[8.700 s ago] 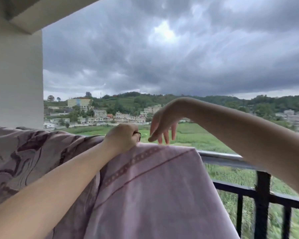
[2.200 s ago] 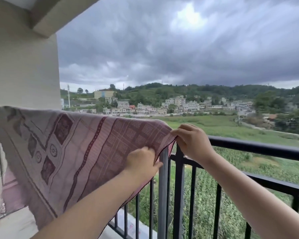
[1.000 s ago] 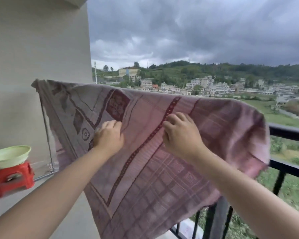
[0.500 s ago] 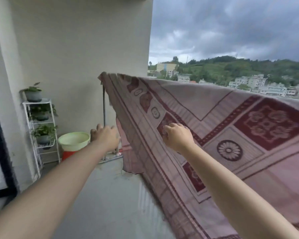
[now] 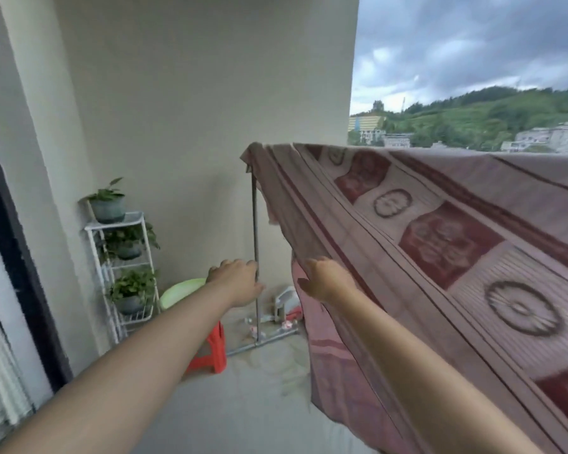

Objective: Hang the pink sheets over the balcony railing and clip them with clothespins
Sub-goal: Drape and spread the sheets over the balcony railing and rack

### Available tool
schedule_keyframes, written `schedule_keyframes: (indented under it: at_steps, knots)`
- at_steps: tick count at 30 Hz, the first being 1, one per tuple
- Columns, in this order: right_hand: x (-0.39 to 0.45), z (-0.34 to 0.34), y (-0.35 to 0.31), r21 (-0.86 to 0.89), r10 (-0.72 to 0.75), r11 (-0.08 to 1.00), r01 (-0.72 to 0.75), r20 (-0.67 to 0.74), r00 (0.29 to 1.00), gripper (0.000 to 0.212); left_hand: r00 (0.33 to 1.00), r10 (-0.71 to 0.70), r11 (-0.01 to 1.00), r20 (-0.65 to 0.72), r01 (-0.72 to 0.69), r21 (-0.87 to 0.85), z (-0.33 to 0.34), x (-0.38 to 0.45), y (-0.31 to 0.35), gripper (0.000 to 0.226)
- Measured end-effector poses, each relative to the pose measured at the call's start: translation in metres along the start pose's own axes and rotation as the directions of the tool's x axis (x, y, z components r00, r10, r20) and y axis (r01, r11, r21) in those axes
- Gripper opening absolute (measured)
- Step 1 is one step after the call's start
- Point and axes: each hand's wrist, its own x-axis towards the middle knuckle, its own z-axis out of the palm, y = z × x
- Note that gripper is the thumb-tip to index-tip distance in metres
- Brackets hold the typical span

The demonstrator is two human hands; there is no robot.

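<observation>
From the head camera we see the pink sheet (image 5: 440,257) draped across the right of the view, its top edge level and its near edge hanging toward the floor. Our right hand (image 5: 325,280) holds that hanging edge, fingers curled into the cloth. Our left hand (image 5: 236,283) reaches toward a thin metal pole (image 5: 255,224); we cannot tell whether it grips it. Behind stand a white plant shelf (image 5: 125,267), a red stool (image 5: 210,348) and a green basin (image 5: 181,290).
</observation>
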Motion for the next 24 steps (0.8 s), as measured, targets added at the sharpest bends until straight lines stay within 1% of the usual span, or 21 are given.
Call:
schedule_keyframes:
  at_steps: [3,7,11,14,17,19,21,23,24]
  knots:
    - [0.091,0.01,-0.005,-0.013,0.005,1.0,-0.005,-0.053,0.999,0.034,1.0,-0.006,1.0,-0.02,0.006,-0.016,0.002,0.077,-0.042,0.049]
    - [0.208,0.028,-0.018,-0.105,-0.042,0.994,0.03,-0.106,0.994,0.037,0.999,-0.022,0.998,-0.037,0.02,-0.052,0.016,0.178,-0.104,0.049]
    - [0.324,0.055,-0.027,-0.21,-0.049,0.978,0.015,-0.16,0.986,0.044,0.999,0.0,0.998,-0.051,-0.003,-0.068,0.029,0.293,-0.164,0.05]
    - [0.407,0.084,-0.026,-0.333,-0.008,0.942,-0.042,-0.148,0.989,0.057,0.997,0.057,0.996,-0.052,-0.06,-0.062,0.032,0.385,-0.2,0.05]
    - [0.482,0.111,-0.021,-0.401,0.011,0.912,-0.088,-0.19,0.982,0.065,0.988,0.126,0.985,-0.085,-0.135,-0.104,0.028,0.476,-0.224,0.049]
    - [0.522,0.13,-0.014,-0.514,0.007,0.852,-0.094,-0.168,0.986,0.076,0.979,0.17,0.971,-0.11,-0.185,-0.153,0.028,0.528,-0.228,0.048]
    - [0.554,0.153,-0.002,-0.626,0.033,0.772,-0.111,-0.134,0.99,0.086,0.964,0.23,0.948,-0.132,-0.252,-0.195,0.032,0.577,-0.226,0.046]
    - [0.575,0.17,0.014,-0.731,0.066,0.666,-0.149,-0.141,0.988,0.086,0.943,0.301,0.919,-0.141,-0.326,-0.22,0.043,0.621,-0.218,0.044]
    - [0.581,0.174,0.021,-0.737,0.107,0.649,-0.185,-0.153,0.982,0.081,0.931,0.336,0.904,-0.142,-0.361,-0.23,0.051,0.64,-0.212,0.043]
